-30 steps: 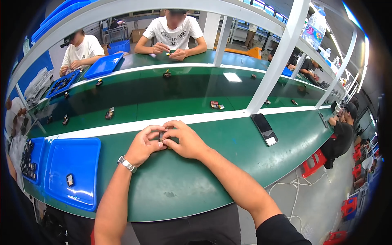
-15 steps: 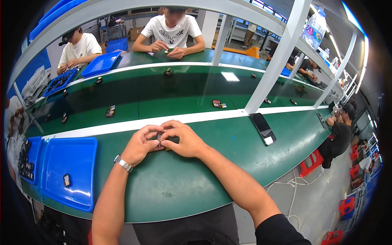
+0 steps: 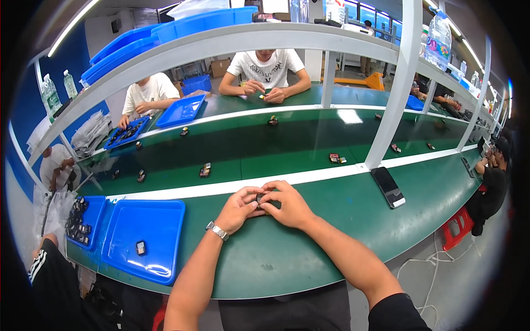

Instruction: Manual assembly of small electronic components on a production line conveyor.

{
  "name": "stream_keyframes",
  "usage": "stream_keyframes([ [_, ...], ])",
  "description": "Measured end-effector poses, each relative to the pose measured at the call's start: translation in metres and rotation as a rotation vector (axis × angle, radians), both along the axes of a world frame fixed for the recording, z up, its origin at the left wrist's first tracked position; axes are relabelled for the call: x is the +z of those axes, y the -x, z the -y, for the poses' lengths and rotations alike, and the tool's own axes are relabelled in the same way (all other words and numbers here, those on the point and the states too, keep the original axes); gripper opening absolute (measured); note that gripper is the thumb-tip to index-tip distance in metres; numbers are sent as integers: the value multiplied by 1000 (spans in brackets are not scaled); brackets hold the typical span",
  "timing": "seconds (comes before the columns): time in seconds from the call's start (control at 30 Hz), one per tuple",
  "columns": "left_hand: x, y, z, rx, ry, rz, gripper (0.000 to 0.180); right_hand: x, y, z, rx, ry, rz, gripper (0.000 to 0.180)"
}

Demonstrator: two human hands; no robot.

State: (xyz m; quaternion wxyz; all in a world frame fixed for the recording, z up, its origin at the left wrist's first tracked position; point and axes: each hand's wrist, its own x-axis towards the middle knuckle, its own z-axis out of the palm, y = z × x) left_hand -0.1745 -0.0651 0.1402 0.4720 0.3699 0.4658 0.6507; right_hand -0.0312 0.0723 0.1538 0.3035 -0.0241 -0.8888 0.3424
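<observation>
Both hands meet near the middle of the green bench (image 3: 309, 259), the left hand (image 3: 238, 209) and right hand (image 3: 290, 205) pinching one small dark part (image 3: 259, 198) between their fingers. A blue tray (image 3: 160, 220) lies at the bench's left end, a phone (image 3: 388, 186) toward its right.

Small dark part (image 3: 259, 197) mostly hidden between fingertips of left hand (image 3: 238, 208) and right hand (image 3: 288, 205); shape too small to tell, perhaps a clip. Contents of far blue tray (image 3: 126, 134) and near small blue tray (image 3: 83, 223) too tiny to identify. Both forearms cut off at lower edge.
</observation>
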Motion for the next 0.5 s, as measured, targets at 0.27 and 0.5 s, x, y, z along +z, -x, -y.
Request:
stream_keyframes([
  [0.27,0,-3,-1,71,20,-42,32,-3,1,-1,62,39,6,13],
  [0.5,-1,-2,-2,54,-26,-3,31,-6,2,1,-42,10,-20,13],
])
